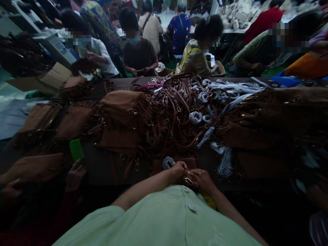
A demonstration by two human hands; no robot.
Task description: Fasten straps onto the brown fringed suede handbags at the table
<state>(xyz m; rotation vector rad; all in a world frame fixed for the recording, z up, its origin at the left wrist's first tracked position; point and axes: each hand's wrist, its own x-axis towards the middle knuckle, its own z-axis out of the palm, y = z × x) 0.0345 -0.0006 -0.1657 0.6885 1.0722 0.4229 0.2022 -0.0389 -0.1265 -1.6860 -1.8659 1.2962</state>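
Note:
My left hand [177, 172] is closed, its fingers drawn together over the front edge of a brown bag [159, 166]. Close beside it on the right, my right hand [203, 180] has its fingers pressed together near a metal clasp [189, 181]. The clasp hangs just below and between the hands; the part they pinch is too small and dark to make out. A plastic-wrapped coil [168, 162] lies on the bag behind my left hand. Further back is a heap of brown straps [176, 112] with metal clasps.
Stacks of brown fringed bags [123, 100] stand on the dark table [98, 174]. At the left, another person's hand [75, 174] holds a green comb [77, 149]. Clear plastic strips [225, 164] lie right of my hands. Several people sit across the table.

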